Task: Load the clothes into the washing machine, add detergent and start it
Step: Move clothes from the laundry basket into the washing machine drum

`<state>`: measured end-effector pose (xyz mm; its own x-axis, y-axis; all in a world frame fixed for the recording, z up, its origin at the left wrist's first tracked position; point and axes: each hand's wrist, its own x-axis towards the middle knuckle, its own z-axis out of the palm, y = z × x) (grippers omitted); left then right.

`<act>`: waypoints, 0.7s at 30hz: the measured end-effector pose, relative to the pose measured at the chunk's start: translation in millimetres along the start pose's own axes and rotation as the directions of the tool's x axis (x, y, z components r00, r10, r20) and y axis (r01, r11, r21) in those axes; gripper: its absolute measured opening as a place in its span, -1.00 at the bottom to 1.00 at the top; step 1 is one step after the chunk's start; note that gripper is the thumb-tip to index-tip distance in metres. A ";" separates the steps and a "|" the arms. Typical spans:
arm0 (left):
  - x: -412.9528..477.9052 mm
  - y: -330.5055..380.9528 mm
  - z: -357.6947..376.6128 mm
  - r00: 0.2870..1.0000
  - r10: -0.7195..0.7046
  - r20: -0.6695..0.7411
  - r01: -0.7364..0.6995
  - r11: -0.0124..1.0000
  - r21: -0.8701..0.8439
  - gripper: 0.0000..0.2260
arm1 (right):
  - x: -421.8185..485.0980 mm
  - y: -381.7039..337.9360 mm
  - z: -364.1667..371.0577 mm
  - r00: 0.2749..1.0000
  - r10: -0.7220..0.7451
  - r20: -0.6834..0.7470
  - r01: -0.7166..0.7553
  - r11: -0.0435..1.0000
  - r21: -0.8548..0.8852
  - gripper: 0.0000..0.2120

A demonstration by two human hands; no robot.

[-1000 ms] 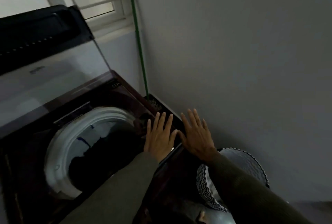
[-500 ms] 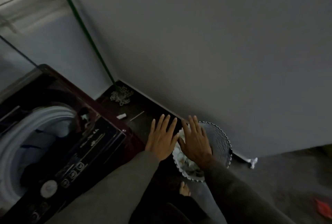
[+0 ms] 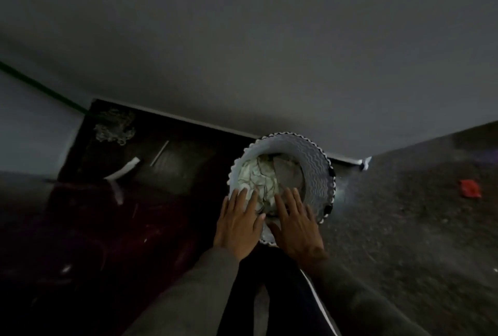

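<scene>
Far-left corner: green handle (image 3: 40, 85) ran down to a pale tangle (image 3: 114, 128) on the dark floor; white strips (image 3: 125, 169) lay near it.
Washing machine (image 3: 80, 228): probably the dark maroon bulk at lower left. Too dark and smeared to confirm; drum not in view.
Left hand (image 3: 238, 224): fingers straight and spread, palm down, nothing held. Sat over the basket's near-left rim. Fingertips overlapped the pale cloth in view; contact couldn't be told.
Clothes (image 3: 258, 179): crumpled pale bundle inside the basket, left half. A grey piece (image 3: 289, 174) lay against it on the right.
Right hand (image 3: 295, 224): same posture, flat, spread, empty. Just beside the left one, thumbs nearly meeting, over the near rim.
Basket (image 3: 315, 171): white wavy-patterned wall, dark scalloped rim; stood on the floor at the wall's base.
Far right: small red item (image 3: 470, 188) on the floor, well apart from the basket.
Key relation: clothes lay ahead of and below both sets of fingertips. Hands about equally near; left lined up on the pale bundle, right on the grey piece.
Step (my read): loading not finished. Next move would be to reach forward-down, close on the bundle and carry it left toward the machine.
</scene>
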<state>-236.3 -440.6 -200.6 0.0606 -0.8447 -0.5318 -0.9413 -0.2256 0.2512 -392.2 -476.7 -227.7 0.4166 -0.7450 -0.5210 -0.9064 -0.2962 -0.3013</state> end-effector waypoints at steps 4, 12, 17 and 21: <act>63.4 -15.5 55.2 0.999 0.023 0.047 -0.023 1.000 0.002 -0.28 | 47.9 20.4 56.6 0.991 0.107 0.084 -0.113 0.991 0.067 -0.31; 227.1 -52.0 184.5 0.976 -0.171 0.133 0.194 0.963 -0.185 -0.46 | 171.3 72.8 165.7 0.943 0.271 0.193 -0.308 0.931 0.197 -0.18; 313.6 -76.5 243.8 0.937 -0.277 0.214 0.317 0.930 -0.187 -0.39 | 246.5 116.2 222.6 0.913 0.327 0.243 -0.394 0.860 0.325 -0.03; 350.3 -90.6 274.2 0.893 -0.386 0.229 0.435 0.872 -0.225 -0.32 | 285.1 140.3 268.6 0.919 0.354 0.174 -0.393 0.849 0.354 0.24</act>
<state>-220.9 -583.0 -631.4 0.3415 -0.5564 -0.7575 -0.7200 -0.6729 0.1696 -381.7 -570.1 -633.0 0.0745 -0.6858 -0.7240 -0.9082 0.2531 -0.3332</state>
